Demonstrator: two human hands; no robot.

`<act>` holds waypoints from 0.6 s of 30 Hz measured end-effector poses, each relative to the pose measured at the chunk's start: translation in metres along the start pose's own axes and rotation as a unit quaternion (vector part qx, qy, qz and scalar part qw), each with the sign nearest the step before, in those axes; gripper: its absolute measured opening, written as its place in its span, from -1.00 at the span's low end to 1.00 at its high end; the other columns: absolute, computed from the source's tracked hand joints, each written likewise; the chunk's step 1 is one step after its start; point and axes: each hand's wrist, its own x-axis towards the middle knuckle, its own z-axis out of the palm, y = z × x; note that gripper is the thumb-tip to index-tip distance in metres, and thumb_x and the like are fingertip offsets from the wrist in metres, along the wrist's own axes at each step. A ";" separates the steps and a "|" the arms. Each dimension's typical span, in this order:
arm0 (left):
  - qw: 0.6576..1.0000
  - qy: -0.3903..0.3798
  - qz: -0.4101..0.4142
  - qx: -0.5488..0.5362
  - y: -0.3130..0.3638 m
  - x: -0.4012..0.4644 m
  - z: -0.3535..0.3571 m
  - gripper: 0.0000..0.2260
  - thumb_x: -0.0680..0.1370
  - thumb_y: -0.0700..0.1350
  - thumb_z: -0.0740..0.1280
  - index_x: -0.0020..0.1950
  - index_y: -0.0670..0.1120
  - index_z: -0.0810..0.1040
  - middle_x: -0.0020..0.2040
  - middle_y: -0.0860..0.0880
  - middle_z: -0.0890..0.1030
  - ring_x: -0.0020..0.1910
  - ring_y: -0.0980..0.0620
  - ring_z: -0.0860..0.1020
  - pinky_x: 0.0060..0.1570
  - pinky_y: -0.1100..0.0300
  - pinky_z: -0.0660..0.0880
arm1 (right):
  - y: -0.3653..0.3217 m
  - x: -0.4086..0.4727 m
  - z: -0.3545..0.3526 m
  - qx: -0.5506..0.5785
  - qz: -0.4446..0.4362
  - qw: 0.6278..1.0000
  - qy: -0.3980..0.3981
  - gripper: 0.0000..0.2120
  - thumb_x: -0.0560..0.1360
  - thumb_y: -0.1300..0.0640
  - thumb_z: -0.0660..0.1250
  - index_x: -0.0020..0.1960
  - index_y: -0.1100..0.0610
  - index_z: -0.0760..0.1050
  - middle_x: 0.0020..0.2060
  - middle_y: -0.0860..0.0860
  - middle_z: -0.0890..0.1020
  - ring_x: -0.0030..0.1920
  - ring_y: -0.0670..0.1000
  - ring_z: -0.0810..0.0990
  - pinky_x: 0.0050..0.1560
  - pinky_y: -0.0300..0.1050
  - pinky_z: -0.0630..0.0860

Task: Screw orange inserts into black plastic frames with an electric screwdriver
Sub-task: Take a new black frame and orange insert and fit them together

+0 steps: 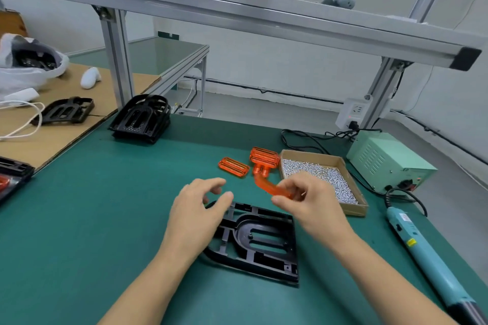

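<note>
Where screws [322, 179] fill it, cardboard tray [356, 208] beside right hand [311, 200].

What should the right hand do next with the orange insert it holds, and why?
Probably lower the orange insert into the oval opening of the black frame. The right hand pinches it just above the frame, which lies flat and empty on the mat; the left hand hovers at the frame's edge, and the screwdriver lies untouched.
</note>
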 end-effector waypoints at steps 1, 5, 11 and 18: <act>0.998 -0.009 -0.014 -0.063 0.005 0.000 0.000 -0.83 0.49 -0.04 0.38 0.06 0.12 0.60 -0.10 0.16 0.60 -0.15 0.15 0.48 -0.12 0.33 0.37 | 0.000 -0.012 -0.001 -0.024 -0.056 0.998 0.027 -0.82 0.33 0.24 0.56 -0.22 0.04 0.60 -0.33 -0.12 0.51 -0.32 -0.17 0.43 -0.25 -0.35 0.32; 0.950 -0.153 -0.052 -0.266 0.023 -0.006 0.004 -0.65 0.40 -0.14 0.46 0.17 0.04 0.59 -0.08 0.06 0.67 -0.20 0.17 0.54 -0.19 0.38 0.47 | -0.001 -0.041 0.001 -0.133 -0.231 0.957 0.116 -0.96 0.41 0.24 0.46 -0.14 0.18 0.64 -0.26 -0.02 0.50 -0.26 -0.06 0.47 -0.24 -0.28 0.38; 0.914 -0.210 -0.038 -0.344 0.030 -0.013 0.008 -0.56 0.30 -0.32 0.46 0.16 -0.10 0.60 -0.05 -0.12 0.70 -0.14 0.06 0.63 -0.13 0.33 0.53 | -0.004 -0.055 -0.003 -0.179 -0.294 0.920 0.186 -0.87 0.51 0.20 0.37 -0.11 0.24 0.65 -0.25 0.07 0.52 -0.29 0.05 0.50 -0.31 -0.17 0.47; 0.908 -0.208 -0.023 -0.363 0.027 -0.013 0.006 -0.58 0.24 -0.29 0.48 0.07 -0.05 0.67 -0.05 -0.16 0.69 -0.10 0.01 0.65 -0.12 0.29 0.55 | -0.008 -0.067 -0.025 0.085 -0.151 0.973 0.153 -0.88 0.45 0.20 0.44 -0.04 0.04 0.63 -0.16 -0.12 0.59 -0.19 -0.10 0.53 -0.14 -0.37 0.43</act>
